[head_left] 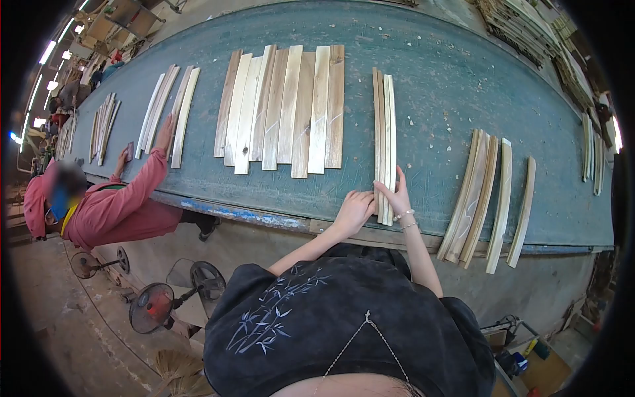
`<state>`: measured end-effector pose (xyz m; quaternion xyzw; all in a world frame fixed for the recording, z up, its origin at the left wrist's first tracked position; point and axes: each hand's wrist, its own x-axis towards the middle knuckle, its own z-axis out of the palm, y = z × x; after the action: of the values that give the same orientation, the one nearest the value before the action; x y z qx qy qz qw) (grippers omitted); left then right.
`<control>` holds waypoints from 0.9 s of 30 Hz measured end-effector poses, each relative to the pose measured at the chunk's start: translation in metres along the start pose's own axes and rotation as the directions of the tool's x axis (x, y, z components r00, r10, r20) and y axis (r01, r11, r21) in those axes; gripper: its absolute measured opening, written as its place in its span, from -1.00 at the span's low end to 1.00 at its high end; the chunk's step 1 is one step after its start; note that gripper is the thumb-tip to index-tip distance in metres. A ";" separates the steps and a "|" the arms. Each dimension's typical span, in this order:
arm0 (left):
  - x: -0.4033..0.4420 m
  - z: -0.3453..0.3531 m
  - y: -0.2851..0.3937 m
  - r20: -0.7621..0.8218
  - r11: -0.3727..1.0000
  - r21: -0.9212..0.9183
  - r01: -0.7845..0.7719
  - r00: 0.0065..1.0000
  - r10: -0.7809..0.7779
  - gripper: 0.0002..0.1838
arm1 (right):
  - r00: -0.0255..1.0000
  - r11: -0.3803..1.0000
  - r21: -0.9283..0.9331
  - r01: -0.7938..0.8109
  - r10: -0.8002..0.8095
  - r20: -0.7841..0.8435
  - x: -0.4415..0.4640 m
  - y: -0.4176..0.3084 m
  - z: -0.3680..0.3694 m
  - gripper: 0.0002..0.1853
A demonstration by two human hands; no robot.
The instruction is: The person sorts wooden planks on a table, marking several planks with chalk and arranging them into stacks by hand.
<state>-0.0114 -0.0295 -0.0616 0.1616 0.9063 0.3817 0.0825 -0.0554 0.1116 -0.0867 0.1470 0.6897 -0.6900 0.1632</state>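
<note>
A narrow bundle of thin wooden strips stands on edge on the green table, pointing away from me. My right hand grips its near end, thumb on one side and fingers on the other. Against the left side of that same end, my left hand has its fingers bent together; whether it pinches a strip is hidden. Left of the bundle lies a wide row of flat light and brown strips, side by side with uneven ends. To the right, several curved strips reach over the near table edge.
A co-worker in pink leans at the table on the left, one hand on strips. More strips lie farther left and at the far right. Fans stand on the floor at lower left.
</note>
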 end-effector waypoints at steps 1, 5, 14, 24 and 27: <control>-0.002 0.003 0.001 -0.100 0.993 0.073 -0.094 0.990 0.101 -0.71 | 1.000 1.000 0.008 0.003 -0.003 -0.005 0.006 0.006 -0.003 -0.04; 0.011 -0.019 -0.006 0.095 0.982 0.120 -0.142 0.987 0.132 -0.70 | 0.998 0.996 -0.088 0.033 -0.029 0.051 0.025 0.013 -0.014 -0.06; 0.056 -0.023 -0.069 -0.434 0.654 0.609 0.449 0.879 -0.199 -0.27 | 0.987 0.994 -0.077 -0.079 0.089 0.135 0.020 0.005 -0.017 -0.21; 0.009 -0.027 -0.040 0.062 0.959 0.274 -0.067 0.997 0.052 -0.64 | 0.986 0.996 -0.083 -0.036 0.049 0.158 0.027 0.018 -0.021 -0.21; -0.002 -0.006 -0.015 0.062 0.980 0.184 -0.081 0.996 0.070 -0.62 | 0.985 0.999 -0.043 -0.028 0.035 0.167 0.032 0.024 -0.022 -0.25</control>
<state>-0.0148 -0.0434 -0.0681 0.2134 0.9286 0.2935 0.0777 -0.0743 0.1334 -0.1216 0.0958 0.6849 -0.6832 0.2344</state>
